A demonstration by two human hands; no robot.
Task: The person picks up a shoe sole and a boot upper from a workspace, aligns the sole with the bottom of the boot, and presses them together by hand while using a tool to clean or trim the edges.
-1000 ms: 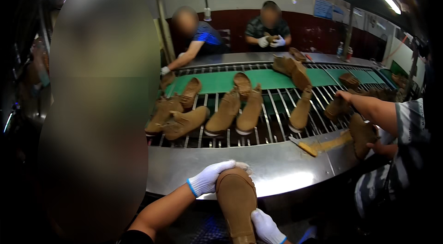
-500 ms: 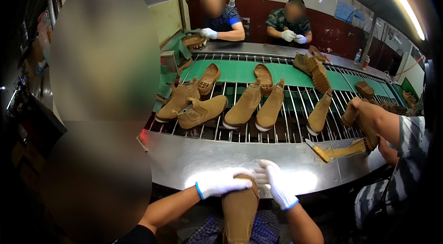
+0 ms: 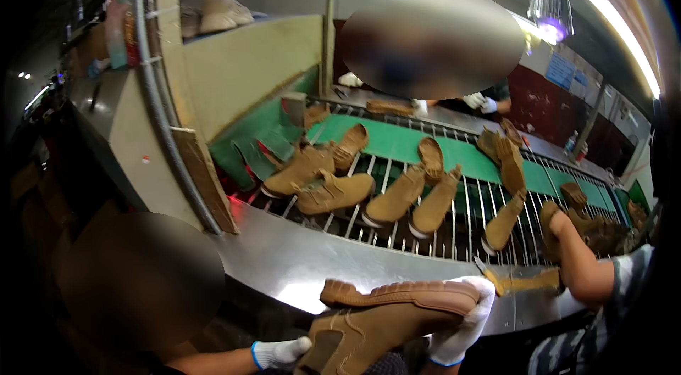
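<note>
A tan ankle boot [image 3: 386, 329] with a brown rubber sole lies tipped over in front of me, its sole turned upward and its toe to the right. My right hand [image 3: 474, 322], in a white glove with a blue cuff, is wrapped round the toe. At the heel side, my left hand [image 3: 282, 352], gloved alike, is closed on the shaft beside the dark side panel; some of its fingers are hidden behind the boot. Beyond the metal ledge, several tan boots [image 3: 335, 192] stand on a rack of metal bars, with a loose brown sole [image 3: 430, 157] behind them.
A bare metal ledge [image 3: 262, 254] runs between me and the rack. On it, to the right, lies a knife with a yellowish handle [image 3: 491, 277]. A co-worker's arm [image 3: 585, 258] reaches in at the right, holding a boot. Across the green belt [image 3: 394, 135] are other gloved hands.
The boot has turned from upright to sole-up and lies sideways. My right hand now wraps the toe, and my left has moved down to the shaft. The view has swung left.
</note>
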